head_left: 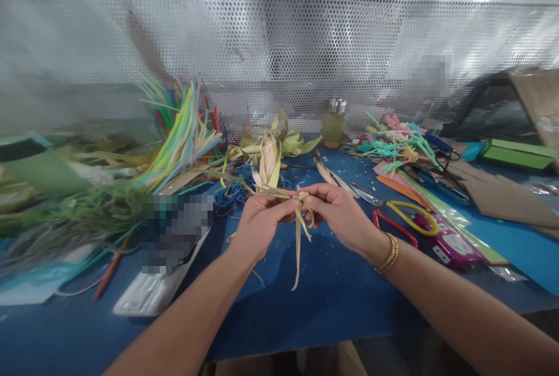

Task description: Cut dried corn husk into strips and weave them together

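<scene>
Basically, a perf. metal panel (314, 44) spans the back, w/ the blue tabletop (314, 318) in front of it. Off to my L leans a big bundle of colored strips (174, 134); ctr., pale husks (268, 160) lie just beyond my fingers. Scissors (383, 204) w/ yellow & red handles, spread, lie to my R, next to a purple case (454, 242). L hand (257, 219) & R hand (338, 210) meet approx. mid-table, thumbs & fingers of both pinching thin husk strips (298, 236) btwn them, ends dangling below; can't tell if they join the husks behind. Past those stands a silver-capped jar (334, 126). Gold bracelet (389, 254) on my R wrist.
</scene>
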`<action>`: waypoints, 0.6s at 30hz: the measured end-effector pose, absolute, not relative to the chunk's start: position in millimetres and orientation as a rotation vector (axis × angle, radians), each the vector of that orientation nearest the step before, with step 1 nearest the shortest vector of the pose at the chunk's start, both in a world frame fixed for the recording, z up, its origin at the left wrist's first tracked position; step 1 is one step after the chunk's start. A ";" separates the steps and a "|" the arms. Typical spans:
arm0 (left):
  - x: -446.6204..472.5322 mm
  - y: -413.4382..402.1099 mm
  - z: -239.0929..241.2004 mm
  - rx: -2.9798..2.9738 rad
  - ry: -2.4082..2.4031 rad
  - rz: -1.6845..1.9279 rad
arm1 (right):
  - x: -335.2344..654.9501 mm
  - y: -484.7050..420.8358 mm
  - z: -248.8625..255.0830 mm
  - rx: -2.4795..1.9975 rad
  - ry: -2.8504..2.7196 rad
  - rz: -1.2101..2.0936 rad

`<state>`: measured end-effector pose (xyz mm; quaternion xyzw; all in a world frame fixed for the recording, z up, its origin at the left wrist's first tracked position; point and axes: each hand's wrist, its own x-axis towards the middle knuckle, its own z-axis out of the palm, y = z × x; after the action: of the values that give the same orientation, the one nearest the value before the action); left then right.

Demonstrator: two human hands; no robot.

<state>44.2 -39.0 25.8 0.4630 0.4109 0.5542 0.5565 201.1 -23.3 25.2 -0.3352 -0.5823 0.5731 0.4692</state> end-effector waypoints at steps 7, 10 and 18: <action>41.1 -37.6 26.2 1.124 0.995 1.256 | 207.8 -19.2 28.7 -0.883 -1.541 1.322; 42.0 -38.9 26.9 1.110 0.988 1.256 | 207.9 -19.2 28.4 -0.921 -1.538 1.226; 39.6 -36.2 26.2 1.175 0.979 1.119 | 215.4 -18.3 36.4 -1.058 -1.684 1.217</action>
<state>39.6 -36.2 26.2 0.5034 0.4196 0.4796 0.5836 215.4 -18.3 36.4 -0.4172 -0.6639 0.4796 0.3940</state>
